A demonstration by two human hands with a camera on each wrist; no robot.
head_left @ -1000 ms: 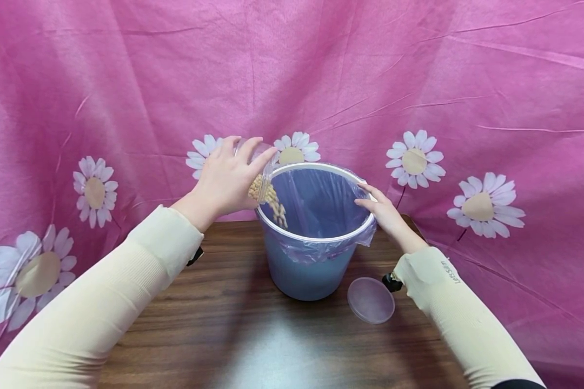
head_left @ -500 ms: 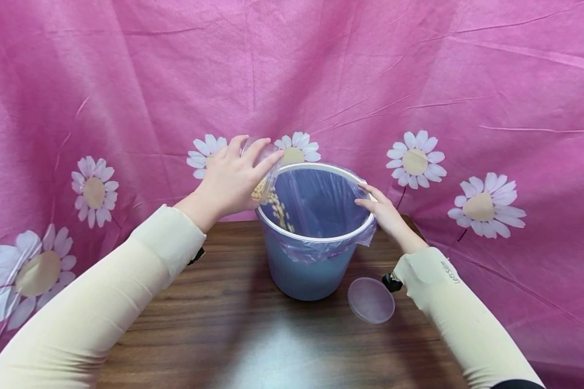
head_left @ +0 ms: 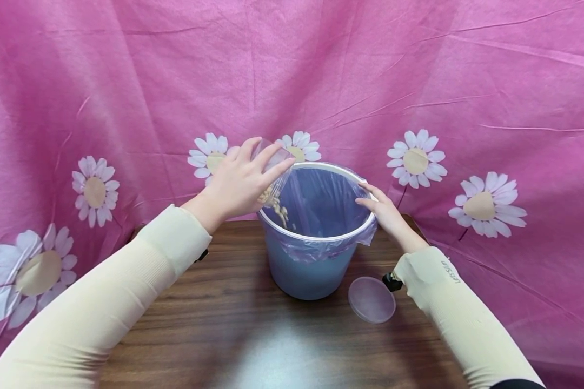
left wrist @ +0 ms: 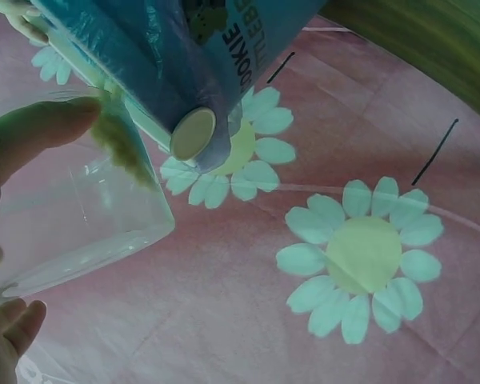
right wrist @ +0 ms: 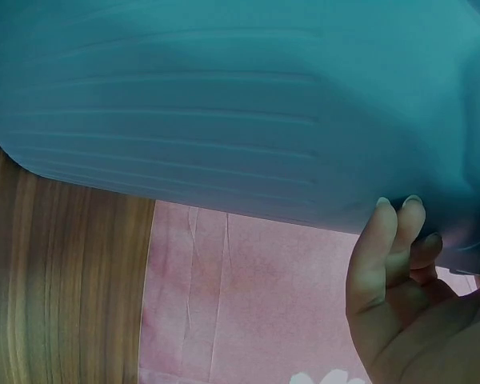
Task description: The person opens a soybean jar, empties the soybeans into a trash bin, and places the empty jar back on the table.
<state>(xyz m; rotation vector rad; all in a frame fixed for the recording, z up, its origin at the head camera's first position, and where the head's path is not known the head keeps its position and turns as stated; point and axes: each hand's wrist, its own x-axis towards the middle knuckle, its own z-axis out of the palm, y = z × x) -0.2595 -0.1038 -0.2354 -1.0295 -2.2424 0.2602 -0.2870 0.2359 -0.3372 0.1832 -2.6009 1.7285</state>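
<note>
In the head view my left hand (head_left: 238, 186) grips a clear plastic jar (left wrist: 104, 212), tipped mouth-down over the left rim of a blue trash bin (head_left: 306, 278). Small pale-yellow pieces (head_left: 283, 215), which look like soybeans, fall from the jar into the bin. The bin wears a white rim ring and a translucent purple liner bag (head_left: 304, 251) folded over it. On the right side my right hand (head_left: 388, 219) holds the rim, with fingers over the edge. Fingertips (right wrist: 384, 210) also show against the outer wall in the right wrist view. The bin's bottom inside is hidden.
A round clear lid (head_left: 372, 300) lies on the brown wooden table (head_left: 199, 324), right of the bin. A pink cloth (head_left: 321, 65) with white daisies hangs close behind the table.
My left hand and the jar have moved slightly right, and the jar tips further over the rim. Fewer pieces show in it as they pour out. The right hand stays put.
</note>
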